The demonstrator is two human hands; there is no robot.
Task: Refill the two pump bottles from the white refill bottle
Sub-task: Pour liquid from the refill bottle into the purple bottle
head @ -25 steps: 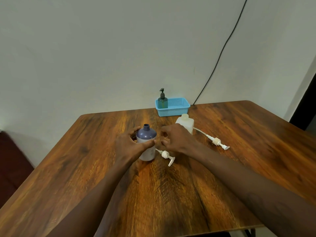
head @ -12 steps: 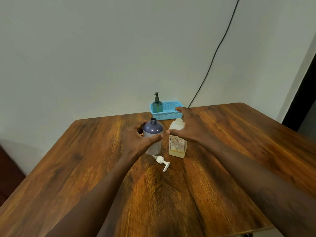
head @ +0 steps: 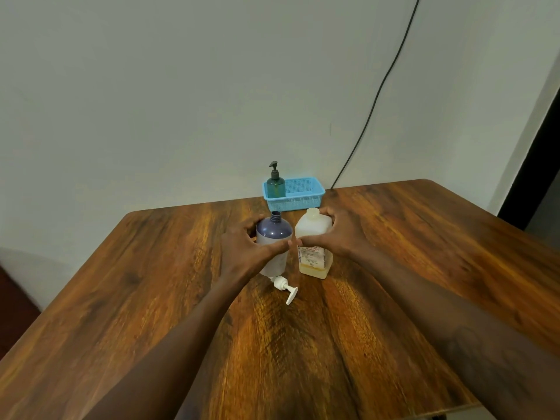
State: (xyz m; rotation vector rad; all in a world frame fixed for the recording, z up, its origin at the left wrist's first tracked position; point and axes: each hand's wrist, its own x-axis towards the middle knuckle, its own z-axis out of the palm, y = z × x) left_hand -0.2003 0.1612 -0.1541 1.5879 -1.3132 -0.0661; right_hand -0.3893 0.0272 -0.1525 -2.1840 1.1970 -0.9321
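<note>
A purple-topped pump bottle (head: pixel 275 230) stands upright in the middle of the wooden table (head: pixel 151 283), its neck open with no pump. My left hand (head: pixel 242 253) is wrapped around its body. Just to its right stands the white refill bottle (head: pixel 312 231), uncapped, with yellowish liquid low inside. My right hand (head: pixel 339 234) grips its upper part. A white pump head (head: pixel 285 287) lies on the table in front of the purple bottle. A green pump bottle (head: pixel 275 184) with its pump fitted stands in the blue basket (head: pixel 303 195).
The blue basket sits at the table's far edge by the wall. A black cable (head: pixel 378 95) runs down the wall behind it. A dark doorway (head: pixel 539 153) is at the right.
My right hand left the pump by the purple bottle, reached to the white refill bottle and closed around it. My left hand kept holding the purple bottle. The camera view shifted.
</note>
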